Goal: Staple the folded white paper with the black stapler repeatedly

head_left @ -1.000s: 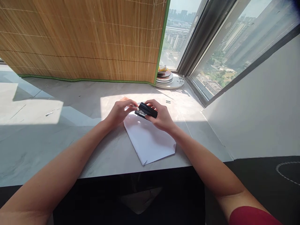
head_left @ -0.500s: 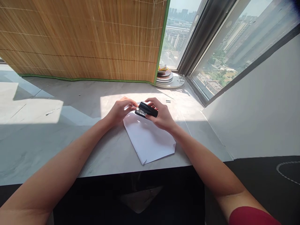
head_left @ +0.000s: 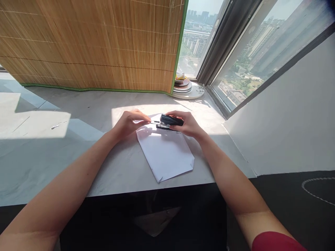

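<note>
My right hand (head_left: 187,122) grips a black stapler (head_left: 171,120), whose jaws are apart and point left. Between my left hand's (head_left: 133,121) thumb and fingers is the end of a thin metal piece (head_left: 155,122). It reaches toward the stapler's front; whether it joins the stapler I cannot tell. Beneath both hands lies a folded white paper (head_left: 167,153), shaped like an envelope, flat on the marbled counter (head_left: 115,174).
A bamboo blind (head_left: 91,45) hangs at the back left. Stacked plates (head_left: 182,86) stand in the window corner. On the left, a small scrap (head_left: 55,127) lies in the sunlight. A white wall (head_left: 285,122) bounds the right.
The stapler has turned more level and moved slightly right with my right hand. My left hand has shifted a little left, so the thin metal piece now shows between them. The staple strips are now out of sight.
</note>
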Demonstrator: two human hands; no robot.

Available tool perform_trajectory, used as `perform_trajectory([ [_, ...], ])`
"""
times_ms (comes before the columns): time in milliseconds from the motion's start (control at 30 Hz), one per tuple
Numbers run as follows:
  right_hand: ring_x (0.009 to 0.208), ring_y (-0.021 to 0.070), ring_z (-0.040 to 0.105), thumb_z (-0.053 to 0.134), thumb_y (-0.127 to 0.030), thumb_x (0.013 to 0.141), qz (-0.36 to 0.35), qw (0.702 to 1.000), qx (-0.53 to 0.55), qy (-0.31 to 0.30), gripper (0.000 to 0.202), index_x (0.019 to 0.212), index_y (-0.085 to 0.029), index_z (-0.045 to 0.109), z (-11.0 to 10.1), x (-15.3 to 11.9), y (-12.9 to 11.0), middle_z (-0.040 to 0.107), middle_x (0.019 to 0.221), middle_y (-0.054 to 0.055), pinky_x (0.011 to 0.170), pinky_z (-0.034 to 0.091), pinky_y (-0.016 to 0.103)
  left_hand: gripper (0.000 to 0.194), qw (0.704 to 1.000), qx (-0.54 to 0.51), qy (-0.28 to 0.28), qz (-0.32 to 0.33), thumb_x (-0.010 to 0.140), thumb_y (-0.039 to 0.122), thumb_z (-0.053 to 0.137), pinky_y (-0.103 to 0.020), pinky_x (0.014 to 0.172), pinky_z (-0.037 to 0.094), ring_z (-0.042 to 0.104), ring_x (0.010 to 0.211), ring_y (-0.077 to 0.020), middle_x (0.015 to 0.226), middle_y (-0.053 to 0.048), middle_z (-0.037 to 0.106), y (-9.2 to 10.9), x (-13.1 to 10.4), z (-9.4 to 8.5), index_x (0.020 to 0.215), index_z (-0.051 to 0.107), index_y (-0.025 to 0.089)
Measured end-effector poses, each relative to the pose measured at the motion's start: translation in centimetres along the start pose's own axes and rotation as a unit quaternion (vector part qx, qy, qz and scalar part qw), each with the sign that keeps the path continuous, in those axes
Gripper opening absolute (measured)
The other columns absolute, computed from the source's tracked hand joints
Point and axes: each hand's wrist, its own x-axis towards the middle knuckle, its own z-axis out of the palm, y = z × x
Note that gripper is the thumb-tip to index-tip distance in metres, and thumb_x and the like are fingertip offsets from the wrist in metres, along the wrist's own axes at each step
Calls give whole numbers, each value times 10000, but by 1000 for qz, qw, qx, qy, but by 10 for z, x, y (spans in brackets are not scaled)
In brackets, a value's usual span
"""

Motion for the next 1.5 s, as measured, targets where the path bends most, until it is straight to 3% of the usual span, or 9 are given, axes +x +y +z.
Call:
perform_trajectory([
  [133, 1166, 278, 745, 864, -376, 811, 18, 999, 46, -22, 451, 1243, -261, 805, -10, -2, 3, 787, 1235, 57, 1051, 617, 498, 167, 999, -4, -28, 19, 892, 491, 837, -434, 831, 668, 797, 864, -246, 918, -41, 841, 0, 0, 2, 899, 858, 325],
  [300, 1116, 267, 743, 834, -435, 873, -34, 998, 24, -50, 437, 1287, -299, 808, 2, -3, 0, 799, 1183, 45, 1019, 610, 491, 299, 1000, -5, -5, 17, 865, 358, 859, -397, 878, 651, 800, 856, -216, 940, -11, 832, 5, -3, 22, 1151, 792, 304],
  [567, 1117, 265, 716, 800, -476, 907, -32, 999, -18, -15, 428, 1309, -330, 799, 19, -4, -11, 799, 1171, 35, 1031, 587, 488, 141, 999, 38, 9, 23, 869, 320, 839, -408, 928, 609, 754, 934, -238, 952, -24, 797, 2, -1, 26, 977, 768, 263],
  [667, 1125, 263, 730, 804, -429, 909, -33, 999, -20, 18, 419, 1313, -318, 803, 5, -3, -8, 799, 1220, 37, 1033, 600, 475, 268, 993, 105, 42, -20, 897, 403, 829, -525, 1108, 527, 687, 1187, -327, 1176, -79, 799, -9, 2, 20, 1116, 783, 255],
  [767, 1118, 272, 746, 802, -380, 894, -23, 996, -44, 70, 393, 1273, -275, 827, -18, -2, 3, 807, 1217, 56, 1020, 616, 473, 327, 966, 206, 34, -153, 967, 406, 735, -606, 1191, 426, 582, 1353, -387, 1388, -134, 720, -22, 3, 18, 1244, 762, 233],
  [933, 1103, 297, 763, 815, -314, 840, 25, 988, -112, 99, 393, 1224, -244, 852, -52, -5, 23, 826, 1184, 74, 1026, 610, 490, 143, 945, 247, -61, -206, 976, 327, 659, -518, 1102, 466, 615, 1257, -341, 1270, -119, 730, -35, 5, 14, 997, 761, 229],
  [1133, 1130, 322, 763, 820, -296, 833, 67, 981, -177, 47, 389, 1218, -260, 859, -70, -11, 28, 829, 1215, 71, 1050, 580, 513, 111, 946, 150, 33, -286, 958, 251, 593, -370, 760, 479, 645, 847, -248, 921, -76, 732, -38, 6, -1, 950, 701, 226],
  [1367, 1103, 277, 750, 841, -337, 855, 34, 988, -120, -93, 382, 1234, -291, 847, -63, -13, 17, 830, 1181, 51, 940, 607, 425, 27, 941, 140, 80, -299, 882, 234, 653, -352, 745, 437, 625, 835, -238, 851, -62, 697, -39, 6, -5, 879, 676, 220],
  [1500, 1050, 253, 737, 845, -331, 867, 11, 987, -124, -103, 356, 1222, -304, 847, -56, -12, 14, 829, 1146, 39, 891, 596, 397, 30, 937, 146, 84, -307, 879, 242, 652, -356, 738, 420, 612, 828, -238, 843, -65, 680, -40, 8, -4, 862, 660, 218],
])
